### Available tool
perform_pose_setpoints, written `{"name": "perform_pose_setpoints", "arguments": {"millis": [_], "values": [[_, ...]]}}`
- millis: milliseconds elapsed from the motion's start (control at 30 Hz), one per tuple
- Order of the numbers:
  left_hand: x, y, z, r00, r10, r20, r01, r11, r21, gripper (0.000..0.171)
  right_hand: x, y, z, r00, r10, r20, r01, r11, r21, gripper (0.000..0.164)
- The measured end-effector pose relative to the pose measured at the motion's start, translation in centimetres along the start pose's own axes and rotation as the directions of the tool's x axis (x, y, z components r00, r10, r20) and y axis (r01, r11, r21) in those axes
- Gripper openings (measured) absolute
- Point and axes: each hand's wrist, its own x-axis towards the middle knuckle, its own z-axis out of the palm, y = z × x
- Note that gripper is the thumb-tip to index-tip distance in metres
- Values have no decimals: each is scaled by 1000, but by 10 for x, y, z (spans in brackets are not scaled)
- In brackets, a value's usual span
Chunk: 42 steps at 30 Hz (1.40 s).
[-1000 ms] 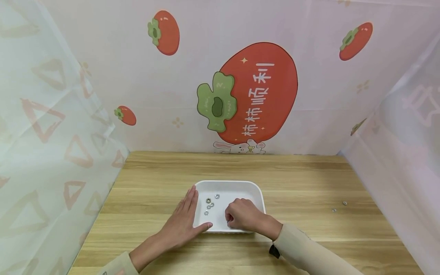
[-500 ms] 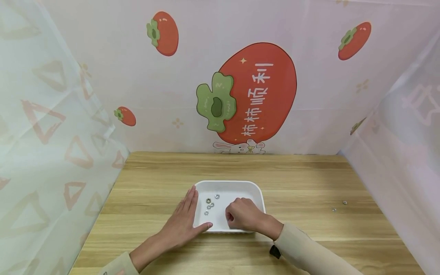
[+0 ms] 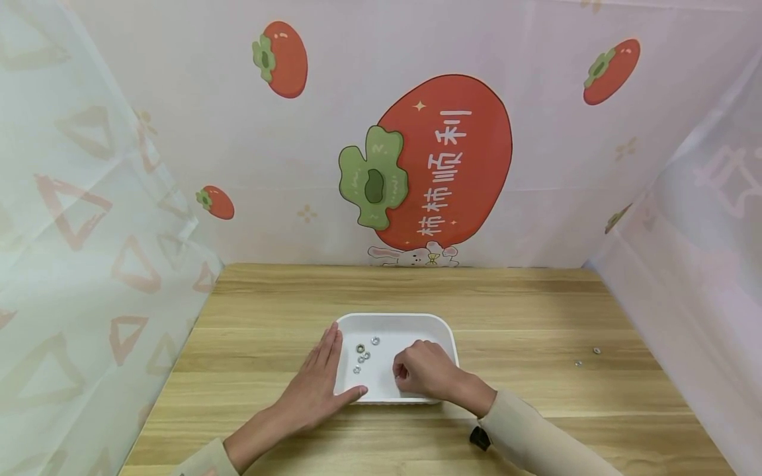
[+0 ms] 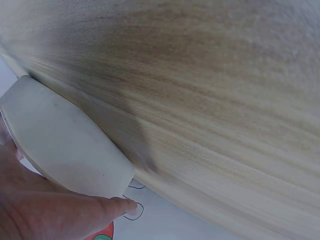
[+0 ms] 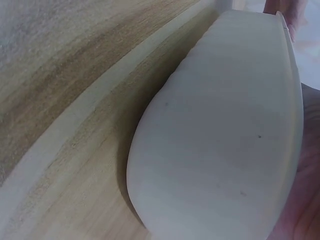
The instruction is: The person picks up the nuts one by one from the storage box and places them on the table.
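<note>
A white tray [image 3: 397, 320] sits on the wooden table. My left hand [image 3: 314, 390] lies spread along the tray's left end, with the thumb at the front rim; the tray's outer wall [image 4: 70, 142] shows beside it in the left wrist view. On the tray's left side lie several small ring-shaped metal nuts, including a yellowish nut [image 3: 360, 348] and a silver nut [image 3: 375, 340]. My right hand [image 3: 425, 370] is curled inside the tray's right half, fingertips low near the floor. Its curled fingers hide the small metal piece glimpsed there earlier.
Two small metal pieces lie apart on the right of the table, a nearer silver piece [image 3: 578, 363] and a ring-like piece [image 3: 597, 351]. A printed cloth [image 3: 286, 165] stands behind the table, with more cloth on both sides.
My right hand has shifted slightly right and up, staying curled in the tray. The small metal piece seen at its fingertips is now hidden. My left hand keeps its place.
</note>
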Motion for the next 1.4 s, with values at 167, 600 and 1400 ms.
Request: {"name": "perform_pose_setpoints", "arguments": {"millis": [167, 600, 1400], "values": [[0, 0, 0, 1000, 1, -10, -1, 1000, 8, 114, -3, 0, -2, 999, 2, -37, -1, 1000, 24, 14], [-1, 1, 0, 1000, -3, -2, 3, 1000, -8, 115, -12, 7, -4, 983, 35, -182, -5, 986, 165, 9], [0, 1, 0, 1000, -2, -14, 1, 1000, -9, 115, -24, 12, -13, 938, 231, -260, -90, 883, 461, 11]]}}
